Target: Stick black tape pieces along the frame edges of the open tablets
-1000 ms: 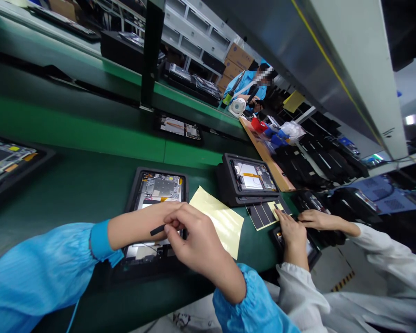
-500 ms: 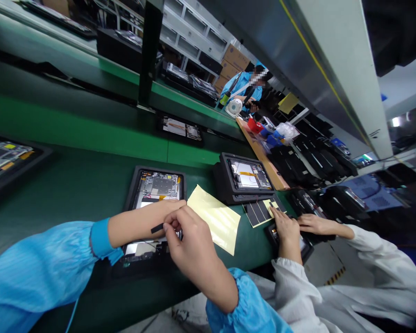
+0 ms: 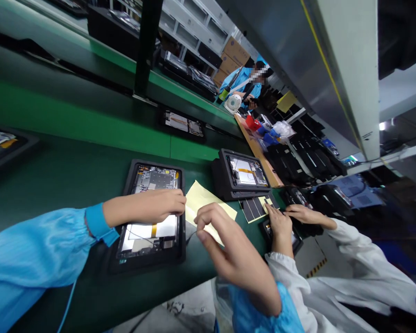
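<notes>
An opened tablet [image 3: 166, 230] with its circuit boards and white battery bare lies in a black tray [image 3: 182, 185] in front of me. My left hand [image 3: 161, 206] reaches across the middle of this tablet, its fingers curled together near the tray's right side; what they hold, if anything, is hidden. To the right of the tray, my right hand [image 3: 229, 245] is raised over the bench with thumb and forefinger pinched. At those fingertips a small dark strip [image 3: 191, 234] shows, blurred. Behind the right hand lies a sheet of yellow paper [image 3: 198, 196].
Stacked black trays [image 3: 225, 178] with another opened tablet stand beyond the paper. A co-worker's hands [image 3: 280, 226] work at right beside a card of black strips [image 3: 253, 209]. Another tablet [image 3: 0, 141] lies at far left, and one [image 3: 183, 124] at the back.
My right hand has moved right, off the left wrist and tablet, with the black strip. My left hand has shifted slightly up, and more of the tablet's lower part shows.
</notes>
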